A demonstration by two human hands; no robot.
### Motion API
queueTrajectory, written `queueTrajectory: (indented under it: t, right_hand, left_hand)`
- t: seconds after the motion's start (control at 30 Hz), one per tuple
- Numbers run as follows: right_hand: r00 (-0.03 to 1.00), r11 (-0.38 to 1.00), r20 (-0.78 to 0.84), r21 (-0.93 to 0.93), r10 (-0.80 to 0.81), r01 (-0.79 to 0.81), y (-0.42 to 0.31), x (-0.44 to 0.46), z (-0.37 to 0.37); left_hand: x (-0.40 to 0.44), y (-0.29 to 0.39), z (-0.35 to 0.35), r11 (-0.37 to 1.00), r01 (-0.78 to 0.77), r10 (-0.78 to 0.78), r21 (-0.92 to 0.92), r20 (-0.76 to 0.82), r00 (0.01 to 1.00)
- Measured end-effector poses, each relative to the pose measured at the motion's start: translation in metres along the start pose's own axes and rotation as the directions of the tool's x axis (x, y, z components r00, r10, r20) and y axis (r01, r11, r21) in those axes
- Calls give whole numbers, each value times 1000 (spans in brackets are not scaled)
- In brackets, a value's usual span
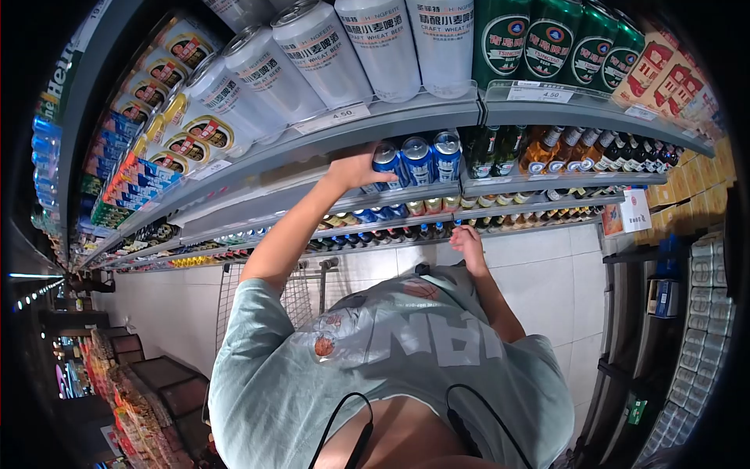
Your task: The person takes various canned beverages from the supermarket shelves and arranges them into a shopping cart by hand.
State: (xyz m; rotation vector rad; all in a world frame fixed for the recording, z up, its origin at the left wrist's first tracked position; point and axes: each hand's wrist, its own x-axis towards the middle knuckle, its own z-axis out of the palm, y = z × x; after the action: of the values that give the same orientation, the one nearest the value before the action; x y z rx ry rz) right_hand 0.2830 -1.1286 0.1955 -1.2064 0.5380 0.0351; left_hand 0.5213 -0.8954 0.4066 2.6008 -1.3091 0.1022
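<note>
Three blue cans (417, 166) sit on the shelf (426, 191), none off yet — left hand (353, 170) hugs the end can (384, 159); right hand (469, 242) curls, can't tell how tightly.

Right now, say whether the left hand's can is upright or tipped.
Upright: the can stands lid up, like the two cans beside it.

A: How is the scene lit?

B: Brightly at the centre; the white cans (323, 59) and pale floor tiles (539, 273) are well lit; small glints are caught on the blue cans (418, 162); the green bottles (483, 154) are left darker; the far left is sunk in gloom, streaked by a strip light (33, 275).

A: And clarity?

B: Large lettering is rendered crisply; distant goods are softened; the upper shelf edge (437, 118) is bowed; the corners are blacked out.
</note>
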Motion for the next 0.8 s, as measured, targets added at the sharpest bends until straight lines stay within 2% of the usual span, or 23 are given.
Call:
queueTrajectory:
  t: [0.03,0.1,0.23,0.43,0.5,0.6,0.73,0.8]
  right_hand:
    - [1000,999,-11,52,3,-2,0,0,0]
    - [1000,998,-9,66,-3,3,3,1,0]
    - [1000,998,-24,67,-2,3,4,6,0]
    - [999,998,-32,58,-7,9,7,7,-1]
    - [998,996,-58,91,-11,16,6,5,-3]
    - [995,997,-93,71,-33,39,2,1,-10]
    - [988,991,-143,111,-61,77,1,-4,-19]
    - [987,990,-147,109,-67,83,3,-4,-22]
  left_hand:
    - [0,-2,2,1000,6,-6,2,6,1000]
    - [2,-5,6,997,-65,67,37,-70,995]
    - [3,-4,5,996,-85,88,30,-82,993]
    - [2,-2,5,999,-6,9,47,-59,998]
    - [3,-2,6,998,60,-60,-14,7,998]
    - [2,-1,6,999,41,-40,16,-29,999]
    - [4,5,-1,992,124,-122,-24,70,990]
    - [3,6,-1,989,141,-137,-49,71,988]
